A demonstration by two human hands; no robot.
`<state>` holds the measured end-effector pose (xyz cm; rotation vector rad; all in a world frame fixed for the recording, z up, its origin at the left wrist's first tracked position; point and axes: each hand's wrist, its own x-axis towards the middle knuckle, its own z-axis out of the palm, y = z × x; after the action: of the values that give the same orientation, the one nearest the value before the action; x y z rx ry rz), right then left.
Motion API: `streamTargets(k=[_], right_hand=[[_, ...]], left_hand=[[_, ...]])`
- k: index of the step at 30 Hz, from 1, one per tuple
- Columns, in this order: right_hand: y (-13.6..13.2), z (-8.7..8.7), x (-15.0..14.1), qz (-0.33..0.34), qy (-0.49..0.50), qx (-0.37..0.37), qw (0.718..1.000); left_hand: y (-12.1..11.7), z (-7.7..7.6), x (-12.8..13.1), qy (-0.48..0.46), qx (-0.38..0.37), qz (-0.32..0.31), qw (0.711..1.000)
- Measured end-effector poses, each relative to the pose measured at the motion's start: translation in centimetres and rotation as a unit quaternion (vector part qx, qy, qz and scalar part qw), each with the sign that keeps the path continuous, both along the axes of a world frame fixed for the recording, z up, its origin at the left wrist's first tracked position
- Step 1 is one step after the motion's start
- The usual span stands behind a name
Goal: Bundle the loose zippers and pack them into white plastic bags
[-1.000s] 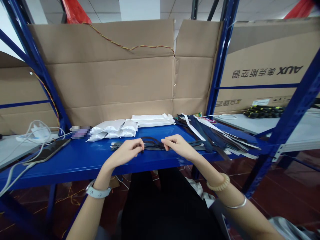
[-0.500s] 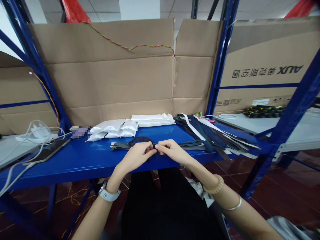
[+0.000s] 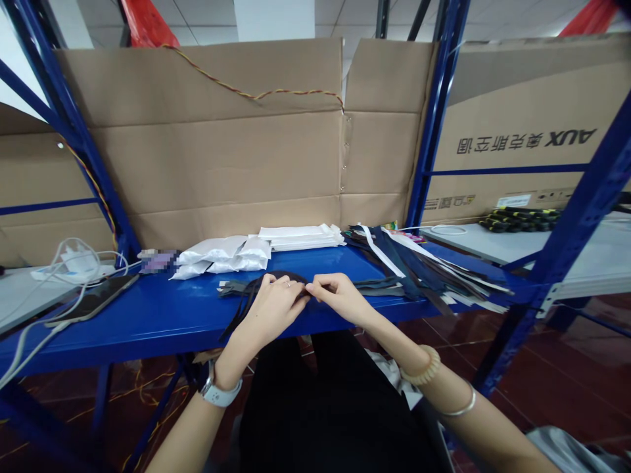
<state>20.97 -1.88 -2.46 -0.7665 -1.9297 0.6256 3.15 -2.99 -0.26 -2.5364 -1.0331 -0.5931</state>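
In the middle of the blue table (image 3: 162, 309), my left hand (image 3: 273, 307) is closed on a dark zipper (image 3: 240, 312), whose loose ends hang down to the left beside the wrist. My right hand (image 3: 340, 299) pinches the same zipper, its fingertips meeting those of my left. The exact spot between the fingers is hidden. Behind and beneath the hands lie dark grey zippers (image 3: 379, 288), stretched flat along the table. To the right is a fanned pile of navy, black and white zippers (image 3: 397, 253).
White plastic packets (image 3: 221, 249) and a stack of flat white packs (image 3: 300, 236) stand against the cardboard panel (image 3: 221, 157). At left lie a phone (image 3: 93, 299) and white cables (image 3: 79, 259). Blue uprights (image 3: 438, 118) frame the table; its front edge is close to my legs.
My hands, apart a second ago with the dark zipper looped between them, have come together at the fingertips. My left hand has turned, and the zipper's loose ends now show at its left.
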Motion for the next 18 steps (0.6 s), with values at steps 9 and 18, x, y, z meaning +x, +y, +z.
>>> streamTargets(k=[9,18], right_hand=[[-0.04,0.05,0.2,0.002,0.007,-0.005,1.0],[0.24,-0.13,0.1,0.002,0.02,0.028,0.999]], left_hand=[[-0.29,0.52,-0.26,-0.052,-0.032,-0.027,0.998],[0.12,0.02,0.16,-0.077,-0.105,-0.028,0.991]])
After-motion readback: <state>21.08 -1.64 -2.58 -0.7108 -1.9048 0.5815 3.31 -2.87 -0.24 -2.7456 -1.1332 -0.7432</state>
